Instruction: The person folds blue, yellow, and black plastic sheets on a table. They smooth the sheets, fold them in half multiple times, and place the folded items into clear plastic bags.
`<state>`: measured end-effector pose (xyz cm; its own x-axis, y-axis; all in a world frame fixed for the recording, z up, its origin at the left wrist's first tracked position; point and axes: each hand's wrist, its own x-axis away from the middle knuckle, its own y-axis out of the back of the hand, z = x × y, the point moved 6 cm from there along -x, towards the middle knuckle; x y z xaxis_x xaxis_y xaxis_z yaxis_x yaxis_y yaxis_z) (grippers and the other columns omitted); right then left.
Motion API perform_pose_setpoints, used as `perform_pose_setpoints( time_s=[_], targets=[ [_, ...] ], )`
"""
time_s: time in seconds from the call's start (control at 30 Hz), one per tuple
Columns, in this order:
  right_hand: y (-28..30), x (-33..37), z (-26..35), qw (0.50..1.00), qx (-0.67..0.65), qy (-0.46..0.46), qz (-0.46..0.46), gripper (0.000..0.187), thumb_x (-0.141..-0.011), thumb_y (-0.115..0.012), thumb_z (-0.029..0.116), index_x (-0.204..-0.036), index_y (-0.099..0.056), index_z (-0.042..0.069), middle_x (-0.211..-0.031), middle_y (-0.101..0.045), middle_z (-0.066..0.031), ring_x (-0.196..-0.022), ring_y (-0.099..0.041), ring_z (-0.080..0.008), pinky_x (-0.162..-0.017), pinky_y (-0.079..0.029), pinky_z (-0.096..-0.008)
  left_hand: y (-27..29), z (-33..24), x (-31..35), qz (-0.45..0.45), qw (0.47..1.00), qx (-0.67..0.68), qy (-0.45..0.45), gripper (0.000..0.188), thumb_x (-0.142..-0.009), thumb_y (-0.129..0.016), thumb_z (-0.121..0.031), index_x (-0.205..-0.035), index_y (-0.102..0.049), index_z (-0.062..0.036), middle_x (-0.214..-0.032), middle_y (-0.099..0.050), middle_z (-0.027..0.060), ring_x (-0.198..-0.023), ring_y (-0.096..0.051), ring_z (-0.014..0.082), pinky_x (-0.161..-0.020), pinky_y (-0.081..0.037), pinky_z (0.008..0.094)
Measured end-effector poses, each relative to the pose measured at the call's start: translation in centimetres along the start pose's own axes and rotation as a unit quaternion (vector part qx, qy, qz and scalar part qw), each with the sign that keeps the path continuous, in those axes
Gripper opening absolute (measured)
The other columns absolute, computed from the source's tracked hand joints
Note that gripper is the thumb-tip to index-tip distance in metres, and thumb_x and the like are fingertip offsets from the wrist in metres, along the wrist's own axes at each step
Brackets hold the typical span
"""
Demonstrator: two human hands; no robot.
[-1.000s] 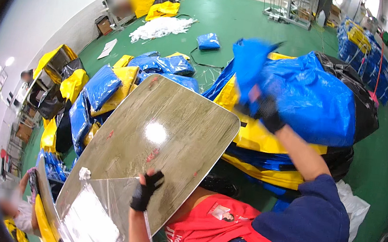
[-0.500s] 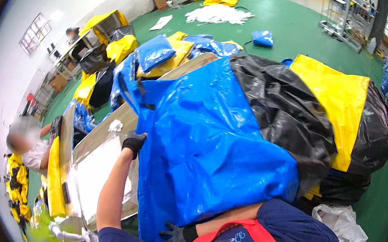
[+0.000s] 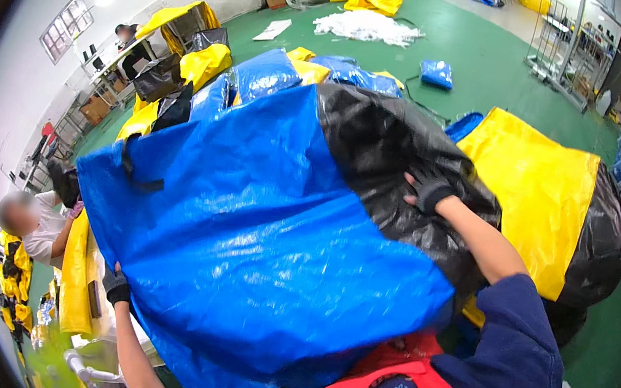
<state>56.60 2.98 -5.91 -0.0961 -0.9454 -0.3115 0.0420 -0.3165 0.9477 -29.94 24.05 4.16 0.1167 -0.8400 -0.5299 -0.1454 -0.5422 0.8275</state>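
A large blue and black tarpaulin bag (image 3: 244, 240) lies spread flat across the work surface in front of me, its blue part toward the left and its black part to the right. My left hand (image 3: 116, 284), in a dark half-finger glove, is closed on the blue bag's left edge. On the black part rests my right hand (image 3: 427, 188), gloved alike, fingers spread and nothing held. Small black straps (image 3: 144, 184) sit near the blue edge. Beyond my right hand lies a yellow and black bag (image 3: 529, 192) on a pile.
Packed blue bundles (image 3: 263, 74) stand behind the work surface. At the left a co-worker (image 3: 38, 228) handles a yellow sheet (image 3: 77, 275). White scraps (image 3: 368, 26) and a blue packet (image 3: 437, 73) lie on the green floor (image 3: 487, 53). A metal rack (image 3: 567, 55) stands at the far right.
The blue part has been drawn leftward and spread over the white surface, my left hand moving left and down with its edge. My right hand went from the near edge up onto the black part.
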Motion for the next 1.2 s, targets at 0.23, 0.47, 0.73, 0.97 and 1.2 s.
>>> perform_pose_setpoints(
  time_s=[0.23,0.47,0.73,0.97,1.2],
  targets=[
    [11.3,-7.3,-4.6,0.959,-0.204,-0.182,-0.075,0.056,-0.075,-0.068,0.049,-0.107,-0.061,0.004,-0.105,-0.063,-0.0159,-0.107,-0.057,-0.0312,-0.092,-0.043,-0.0381,-10.8,-12.1,5.0,0.029,0.986,-0.132,-0.095,0.090,-0.076,-0.061,-0.053,-0.144,-0.025,-0.0061,-0.145,-0.032,0.0196,-0.134,-0.027,0.0380,-0.110,-0.019,0.0476],
    [8.6,-10.8,-10.9,0.895,0.133,-0.316,-0.285,0.090,-0.064,-0.071,0.060,-0.127,-0.044,0.002,-0.131,-0.044,-0.0245,-0.118,-0.044,-0.0407,-0.097,-0.039,-0.0434,-8.5,-45.0,19.1,0.293,0.871,0.090,-0.384,0.082,-0.077,-0.048,-0.070,-0.139,-0.038,-0.0177,-0.146,-0.033,0.0144,-0.136,-0.023,0.0408,-0.107,-0.007,0.0625],
    [10.4,-15.6,-19.8,0.951,0.126,-0.251,-0.126,0.037,-0.082,-0.057,0.025,-0.115,-0.058,0.007,-0.102,-0.061,-0.0220,-0.091,-0.059,-0.0406,-0.078,-0.048,-0.0466,-7.9,-45.0,18.8,0.285,0.859,0.123,-0.407,0.087,-0.069,-0.060,-0.068,-0.135,-0.044,-0.0147,-0.143,-0.034,0.0188,-0.136,-0.022,0.0427,-0.110,-0.006,0.0587],
    [-1.4,-16.2,-6.6,0.963,0.101,0.042,0.247,0.054,-0.079,-0.057,0.052,-0.112,-0.061,0.010,-0.111,-0.061,-0.0180,-0.107,-0.056,-0.0351,-0.097,-0.039,-0.0422,-8.1,-44.9,18.5,0.270,0.861,0.141,-0.406,0.081,-0.071,-0.058,-0.067,-0.133,-0.046,-0.0158,-0.141,-0.038,0.0190,-0.134,-0.027,0.0408,-0.110,-0.011,0.0578],
    [4.9,-36.0,6.7,0.978,-0.105,0.169,-0.062,0.066,-0.075,-0.070,0.048,-0.125,-0.054,0.010,-0.124,-0.057,-0.0155,-0.113,-0.055,-0.0293,-0.096,-0.042,-0.0363,-7.4,-43.6,18.9,0.262,0.838,0.182,-0.442,0.075,-0.076,-0.055,-0.064,-0.135,-0.044,-0.0185,-0.140,-0.040,0.0168,-0.132,-0.032,0.0390,-0.109,-0.016,0.0562]
  ],
)
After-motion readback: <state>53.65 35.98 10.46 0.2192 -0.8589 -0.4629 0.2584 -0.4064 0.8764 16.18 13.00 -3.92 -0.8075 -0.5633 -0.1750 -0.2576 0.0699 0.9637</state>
